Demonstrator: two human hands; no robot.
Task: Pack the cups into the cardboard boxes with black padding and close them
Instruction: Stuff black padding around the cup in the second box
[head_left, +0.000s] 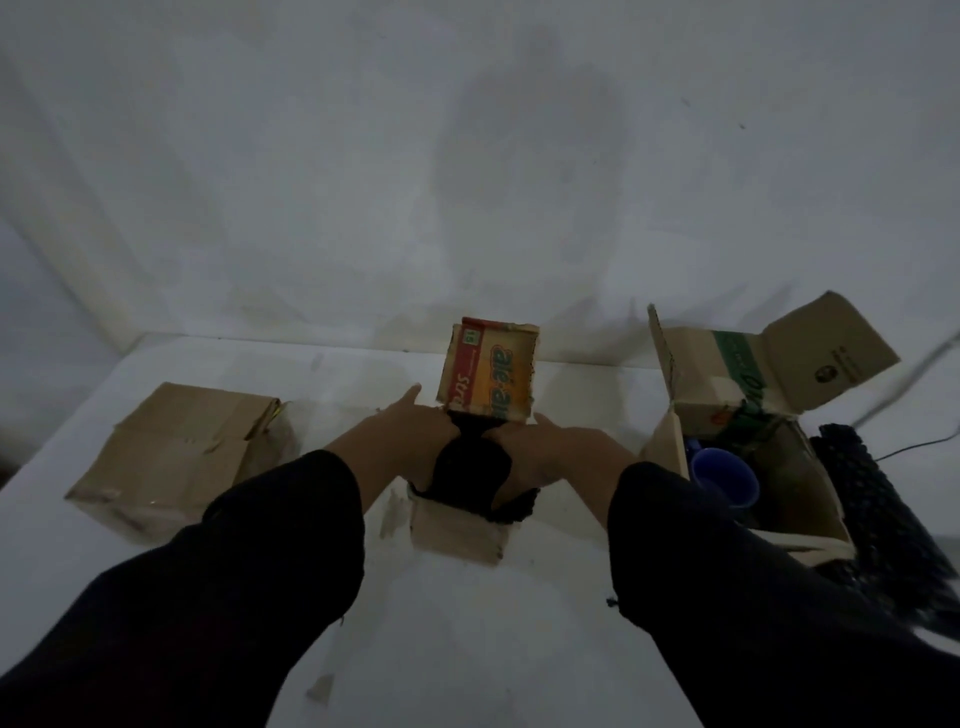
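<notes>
Nearest, at six o'clock on the white bench (467, 649), stood the small plain cardboard box (457, 535), its mouth stuffed with a bundle of black padding (470, 467) that bulged well above the rim. The left hand (410, 431) lay against the bundle's nine o'clock side with fingers straight. The right hand (540, 452) seemed to curl round its three o'clock side, gripping it. Whether a cup sat inside the wrap could not be told. The risk looked to be the overfull padding. Pushed down unevenly, it could spring back, tip the light box, or keep the yellow-and-red printed flap (488, 374), upright at twelve o'clock, from shutting flat. At three o'clock a larger open cardboard box (670, 452) held a round blue cup (724, 478), beside a sheet of black mesh padding (872, 519). At nine o'clock sat a closed brown box (176, 457).
</notes>
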